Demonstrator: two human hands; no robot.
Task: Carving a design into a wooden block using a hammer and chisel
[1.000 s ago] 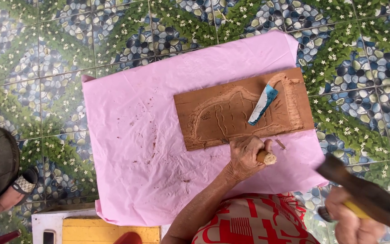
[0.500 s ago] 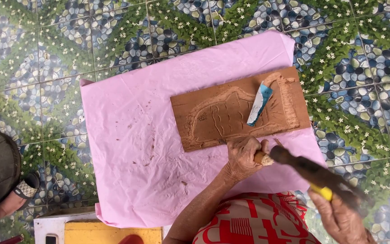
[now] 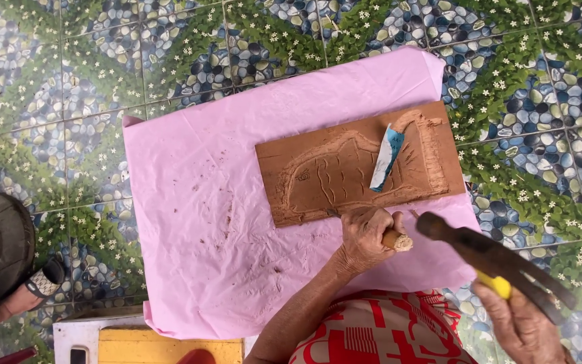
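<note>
Swinging back from the strike, your right hand (image 3: 523, 327) stays wrapped around the yellow-handled hammer (image 3: 486, 253); half a second ago the hammer head sat almost on the chisel's butt, and now it hangs just to the right of it, a little apart, so you look to be between blows in the carving. Your left hand (image 3: 365, 236) remains clenched around the wooden-handled chisel (image 3: 399, 241), whose tip reaches the near edge of the brown carved board (image 3: 345, 175) just beyond your knuckles. That board lies on the pink sheet (image 3: 203, 222), unmoved. Your fingers hide the chisel's blade, the hammer is blurred by motion, and your right hand is cut off by the frame edge.
</note>
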